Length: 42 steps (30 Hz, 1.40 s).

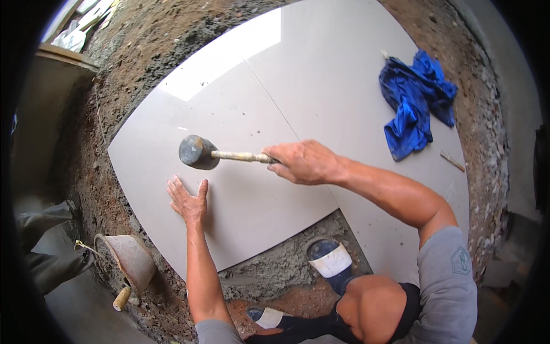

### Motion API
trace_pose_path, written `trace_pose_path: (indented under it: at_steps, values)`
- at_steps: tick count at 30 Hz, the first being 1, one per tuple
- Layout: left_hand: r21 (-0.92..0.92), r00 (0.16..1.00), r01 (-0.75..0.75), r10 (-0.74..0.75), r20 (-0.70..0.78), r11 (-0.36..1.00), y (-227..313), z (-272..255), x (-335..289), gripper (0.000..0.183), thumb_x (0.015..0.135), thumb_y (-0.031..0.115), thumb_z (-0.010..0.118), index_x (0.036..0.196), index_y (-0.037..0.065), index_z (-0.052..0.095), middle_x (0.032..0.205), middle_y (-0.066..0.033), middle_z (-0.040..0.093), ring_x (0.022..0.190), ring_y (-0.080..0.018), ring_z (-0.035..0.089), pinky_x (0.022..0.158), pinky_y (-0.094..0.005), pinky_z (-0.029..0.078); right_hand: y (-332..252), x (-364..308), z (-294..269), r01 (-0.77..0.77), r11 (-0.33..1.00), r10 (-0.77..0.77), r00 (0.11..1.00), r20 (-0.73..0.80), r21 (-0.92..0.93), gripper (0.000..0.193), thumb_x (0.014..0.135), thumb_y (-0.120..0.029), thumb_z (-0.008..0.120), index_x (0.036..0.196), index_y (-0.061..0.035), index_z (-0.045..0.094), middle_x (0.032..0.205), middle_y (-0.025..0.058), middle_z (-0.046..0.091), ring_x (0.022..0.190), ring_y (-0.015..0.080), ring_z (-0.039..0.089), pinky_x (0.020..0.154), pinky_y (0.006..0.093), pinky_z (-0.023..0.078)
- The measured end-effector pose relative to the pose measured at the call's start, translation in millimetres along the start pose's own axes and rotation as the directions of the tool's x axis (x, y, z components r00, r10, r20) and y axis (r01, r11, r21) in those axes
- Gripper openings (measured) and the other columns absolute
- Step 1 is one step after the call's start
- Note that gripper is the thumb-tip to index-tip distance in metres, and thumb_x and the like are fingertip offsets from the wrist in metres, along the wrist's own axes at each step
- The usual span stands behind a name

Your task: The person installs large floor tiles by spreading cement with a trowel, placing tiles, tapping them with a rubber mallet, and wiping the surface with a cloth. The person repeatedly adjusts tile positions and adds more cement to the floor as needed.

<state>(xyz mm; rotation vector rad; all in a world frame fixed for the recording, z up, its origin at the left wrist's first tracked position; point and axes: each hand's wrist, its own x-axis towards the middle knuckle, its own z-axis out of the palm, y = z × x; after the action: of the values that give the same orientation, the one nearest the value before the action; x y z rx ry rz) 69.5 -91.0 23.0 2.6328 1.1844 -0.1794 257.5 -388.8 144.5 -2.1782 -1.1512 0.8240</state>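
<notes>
My right hand is closed round the handle of a rubber mallet, whose dark, worn head points left over a large pale floor tile. Whether the head touches the tile or hovers above it, I cannot tell. Just below the mallet head, my left hand rests on the same tile, palm down with its fingers spread. A thin straight joint divides this tile from another pale tile on the right. Bright window light reflects off the far part of the surface.
A crumpled blue cloth and a short stick lie on the right tile. Wet grey mortar borders the near edge, beside my feet. A bucket and a wooden-handled tool are at lower left. Bare soil surrounds the tiles.
</notes>
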Motion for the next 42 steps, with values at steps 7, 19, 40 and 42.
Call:
trace_pose_path:
  at_steps: [7,19,40,42]
  values:
    - [0.022,0.997,0.038,-0.04,0.071,0.999,39,-15,52,0.114,0.07,0.076,0.061,0.153,0.013,0.015,0.159,-0.0177,0.009,0.147,-0.0349,0.001,0.112,-0.0635,0.004,13,50,21,0.02,0.995,-0.014,0.998,-0.064,0.101,0.037,0.095,-0.026,0.053,0.126,-0.0046,0.05,0.094,0.0183,0.066,0.085,0.0345,0.066,0.074,0.0457,0.053]
    - [0.056,0.975,0.049,-0.06,0.212,0.997,57,-29,52,0.125,0.064,0.072,0.07,0.154,0.013,0.006,0.158,-0.0217,-0.001,0.146,-0.0394,-0.007,0.109,-0.0674,-0.002,-28,259,-35,0.0,0.999,-0.007,0.982,-0.19,-0.033,0.028,0.091,-0.015,0.049,0.118,-0.0058,0.053,0.091,0.0168,0.068,0.088,0.0346,0.067,0.075,0.0466,0.053]
    - [0.008,0.971,0.055,-0.055,0.233,0.998,58,-30,52,0.125,0.064,0.07,0.072,0.154,0.012,0.007,0.158,-0.0227,-0.001,0.146,-0.0399,-0.008,0.11,-0.0662,-0.005,-39,319,-60,-0.167,0.986,0.169,0.98,-0.102,0.021,0.023,0.083,-0.005,0.055,0.101,-0.0044,0.069,0.102,0.0143,0.07,0.097,0.0289,0.067,0.08,0.0402,0.054]
    - [0.01,0.97,0.052,-0.053,0.237,0.999,59,-30,52,0.125,0.064,0.069,0.073,0.153,0.012,0.007,0.158,-0.0226,-0.001,0.146,-0.0398,-0.008,0.11,-0.0661,-0.005,-38,319,-61,-0.161,0.987,0.162,0.982,-0.098,0.015,0.023,0.084,-0.005,0.055,0.101,-0.0046,0.069,0.102,0.0137,0.07,0.098,0.0286,0.067,0.08,0.0399,0.054]
